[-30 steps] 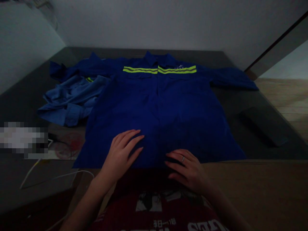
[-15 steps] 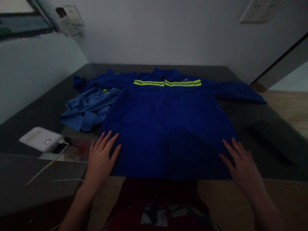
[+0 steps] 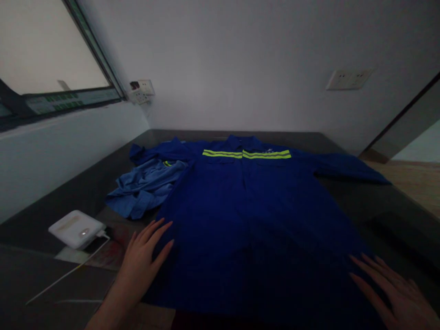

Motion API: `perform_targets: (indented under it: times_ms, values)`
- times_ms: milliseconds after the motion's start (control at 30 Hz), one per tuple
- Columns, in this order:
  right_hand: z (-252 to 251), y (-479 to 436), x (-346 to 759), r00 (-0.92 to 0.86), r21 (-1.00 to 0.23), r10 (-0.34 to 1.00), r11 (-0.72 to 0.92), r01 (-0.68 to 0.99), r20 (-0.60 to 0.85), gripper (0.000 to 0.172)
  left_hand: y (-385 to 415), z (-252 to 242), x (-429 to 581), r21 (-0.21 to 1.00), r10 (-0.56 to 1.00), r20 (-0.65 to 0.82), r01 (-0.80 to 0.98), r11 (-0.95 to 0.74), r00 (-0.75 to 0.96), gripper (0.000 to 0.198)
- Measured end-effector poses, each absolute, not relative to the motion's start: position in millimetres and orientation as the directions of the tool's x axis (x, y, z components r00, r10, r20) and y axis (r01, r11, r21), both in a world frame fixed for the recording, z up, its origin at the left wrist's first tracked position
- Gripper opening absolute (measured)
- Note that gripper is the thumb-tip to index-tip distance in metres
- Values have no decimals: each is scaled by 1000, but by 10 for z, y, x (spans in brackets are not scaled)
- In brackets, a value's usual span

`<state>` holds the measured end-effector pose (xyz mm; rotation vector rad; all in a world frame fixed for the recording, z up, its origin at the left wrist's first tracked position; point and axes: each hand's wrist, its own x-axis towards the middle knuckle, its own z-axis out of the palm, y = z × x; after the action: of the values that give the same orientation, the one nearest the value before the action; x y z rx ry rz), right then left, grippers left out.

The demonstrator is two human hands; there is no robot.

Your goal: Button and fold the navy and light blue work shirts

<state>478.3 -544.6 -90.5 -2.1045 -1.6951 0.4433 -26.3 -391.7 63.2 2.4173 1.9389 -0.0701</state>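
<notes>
The blue work shirt lies front-up on the table. The left hand rests at the shirt's near left edge, the right hand at its near right corner. Each grip is apart — fingers flat, clamping nothing. Smoothing likely goes best with flat palms, even pressure and outward strokes — hem kept straight. The shirt's chest emblem is too small to read.

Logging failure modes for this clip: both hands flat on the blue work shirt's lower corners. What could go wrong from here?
1. The left hand lies close to the white device and its cable; an outward sweep could snag the cable.
2. The crumpled lighter garment lies against the dark blue shirt; pulling the shirt may drag it along.
</notes>
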Motion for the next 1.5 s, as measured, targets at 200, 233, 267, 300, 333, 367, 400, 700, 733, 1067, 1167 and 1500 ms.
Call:
perform_targets:
  times_ms: [200,233,267,300,333,367,400,700,733,1067,1167,1500]
  values:
    - [-575,-4579,4734,88,-500,978,20,866,190,48,-2909,1089,288,177,926,242,925,-336,290,29]
    - [-500,-4390,4673,46,-513,980,61,856,193,44,-2701,1127,416,209,913,269,907,-366,307,28]
    - [-442,-4200,4611,16,-529,981,91,844,194,42,-2486,1135,548,245,900,285,883,-400,329,27]
    - [-404,-4009,4554,-14,-547,982,116,829,187,39,-2270,1104,679,277,888,290,857,-435,357,27]
    - [-390,-3819,4506,-40,-568,984,133,812,174,37,-2059,1032,806,300,876,286,831,-467,389,26]
    - [-399,-3630,4469,-64,-587,985,147,797,160,36,-1858,918,925,312,864,253,808,-500,436,26]
    - [-429,-3442,4444,-77,-604,984,162,780,164,35,-1675,765,1034,316,847,206,786,-531,490,26]
    - [-1257,-2019,4396,-65,-556,996,91,826,66,45,-1116,-835,1406,125,813,-225,844,-522,537,42]
    - [-1373,-1934,4409,-70,-532,997,69,844,17,48,-1127,-923,1393,108,823,-255,861,-497,507,45]
    - [-2075,-1857,4737,-68,-439,981,-20,898,-183,62,-1176,-1220,1249,45,832,-277,872,-488,481,52]
    - [-2038,-1861,4733,-73,-445,980,-17,895,-184,63,-1178,-1178,1263,47,852,-223,878,-477,474,52]
    - [-1827,-1910,4537,-62,-431,969,-49,901,-240,64,-1212,-1213,1261,84,828,-249,863,-498,502,49]
